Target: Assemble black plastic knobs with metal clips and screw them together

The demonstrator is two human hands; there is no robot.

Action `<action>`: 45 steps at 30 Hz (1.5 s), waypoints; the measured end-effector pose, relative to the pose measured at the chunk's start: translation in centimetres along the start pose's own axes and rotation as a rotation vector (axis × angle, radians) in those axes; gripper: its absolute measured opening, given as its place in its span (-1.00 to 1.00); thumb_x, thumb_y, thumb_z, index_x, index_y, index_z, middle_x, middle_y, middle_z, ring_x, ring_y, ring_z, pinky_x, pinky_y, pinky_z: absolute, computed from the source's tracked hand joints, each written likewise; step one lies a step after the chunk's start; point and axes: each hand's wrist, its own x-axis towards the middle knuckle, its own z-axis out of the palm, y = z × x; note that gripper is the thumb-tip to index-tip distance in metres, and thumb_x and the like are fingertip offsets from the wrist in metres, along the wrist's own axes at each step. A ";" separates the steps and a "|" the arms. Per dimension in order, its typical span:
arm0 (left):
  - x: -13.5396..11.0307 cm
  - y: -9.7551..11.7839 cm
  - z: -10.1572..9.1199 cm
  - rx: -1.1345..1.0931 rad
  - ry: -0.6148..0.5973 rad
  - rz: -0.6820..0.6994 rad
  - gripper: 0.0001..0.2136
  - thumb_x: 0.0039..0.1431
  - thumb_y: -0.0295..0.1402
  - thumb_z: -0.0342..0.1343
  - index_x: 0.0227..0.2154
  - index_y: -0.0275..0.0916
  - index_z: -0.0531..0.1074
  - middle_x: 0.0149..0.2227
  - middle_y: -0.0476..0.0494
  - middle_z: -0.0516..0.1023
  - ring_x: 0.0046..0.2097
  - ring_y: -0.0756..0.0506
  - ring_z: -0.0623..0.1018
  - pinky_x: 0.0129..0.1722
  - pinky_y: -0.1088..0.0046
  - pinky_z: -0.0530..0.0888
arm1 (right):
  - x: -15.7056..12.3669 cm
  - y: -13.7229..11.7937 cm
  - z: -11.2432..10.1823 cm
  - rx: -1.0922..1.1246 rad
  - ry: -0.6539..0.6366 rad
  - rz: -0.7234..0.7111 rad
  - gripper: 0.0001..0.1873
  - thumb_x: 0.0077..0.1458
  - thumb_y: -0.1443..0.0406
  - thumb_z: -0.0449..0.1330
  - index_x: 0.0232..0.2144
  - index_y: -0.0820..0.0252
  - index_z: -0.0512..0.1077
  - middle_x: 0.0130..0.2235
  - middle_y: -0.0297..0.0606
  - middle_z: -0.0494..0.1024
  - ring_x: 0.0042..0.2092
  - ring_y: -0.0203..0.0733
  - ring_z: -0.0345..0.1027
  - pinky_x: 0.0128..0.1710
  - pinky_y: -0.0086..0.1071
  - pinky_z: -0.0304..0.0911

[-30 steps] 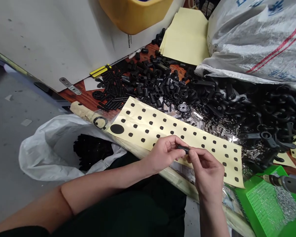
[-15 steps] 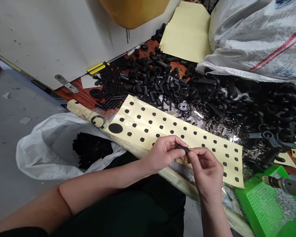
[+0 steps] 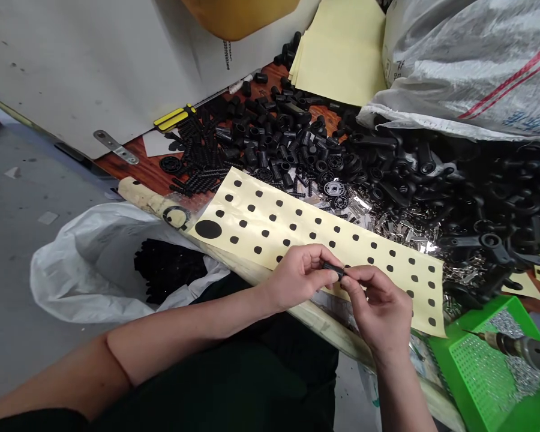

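My left hand (image 3: 299, 273) pinches a small black plastic cylinder (image 3: 332, 270) between thumb and forefinger. The thumb and forefinger of my right hand (image 3: 378, 303) close together at the cylinder's right end; whether a smaller piece is between them is hidden. Both hands are above the near edge of a pale yellow sheet (image 3: 270, 207) dotted with rows of black spots and one large black oval.
Black tubular parts (image 3: 270, 144), black cranked arms (image 3: 414, 162) and small metal clips (image 3: 409, 228) are heaped behind the sheet. A green basket (image 3: 465, 372) with metal pins stands right, beneath a power screwdriver (image 3: 517, 348). A white bag (image 3: 72, 264) hangs left.
My right wrist has shifted slightly to the right. Both hands keep their grip around the cylinder, and the view has tilted a little.
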 end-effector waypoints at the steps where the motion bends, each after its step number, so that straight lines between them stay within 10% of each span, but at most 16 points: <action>1: 0.0 0.0 0.0 -0.017 -0.003 -0.006 -0.91 -0.03 -0.51 0.19 -0.40 -0.34 0.46 -0.48 -0.03 0.48 -0.46 0.06 0.42 -0.43 0.54 0.36 | -0.1 0.0 0.0 0.017 0.005 0.009 -0.91 0.01 0.27 0.29 -0.49 0.17 0.51 -0.50 -0.31 0.56 -0.46 -0.27 0.44 -0.44 -0.43 0.39; 15: 0.1 0.0 0.1 -0.037 0.015 0.074 -0.90 -0.04 -0.59 0.18 -0.42 -0.33 0.48 -0.44 -0.02 0.51 -0.38 0.05 0.47 -0.30 0.52 0.40 | -0.1 0.0 0.2 0.253 -0.028 0.303 -0.74 -0.07 0.13 0.36 -0.49 0.22 0.51 -0.55 -0.32 0.49 -0.54 -0.37 0.29 -0.55 -0.50 0.25; 29: 0.1 0.2 -0.1 -0.079 0.000 -0.033 -0.90 -0.06 -0.55 0.20 -0.41 -0.34 0.49 -0.47 -0.05 0.53 -0.45 0.05 0.46 -0.42 0.54 0.39 | -0.2 -0.5 -0.5 -0.308 0.010 -0.395 -0.86 0.03 0.45 0.25 -0.42 0.09 0.51 -0.45 -0.35 0.60 -0.43 -0.26 0.49 -0.37 -0.38 0.42; 45: -0.2 0.5 0.3 0.011 0.035 0.032 -0.85 -0.04 -0.55 0.20 -0.35 -0.31 0.43 -0.39 -0.03 0.49 -0.37 0.04 0.45 -0.35 0.54 0.37 | -0.7 -0.8 0.3 0.214 0.025 0.266 -0.71 -0.04 0.10 0.32 -0.54 0.22 0.50 -0.57 -0.28 0.51 -0.55 -0.33 0.32 -0.57 -0.49 0.28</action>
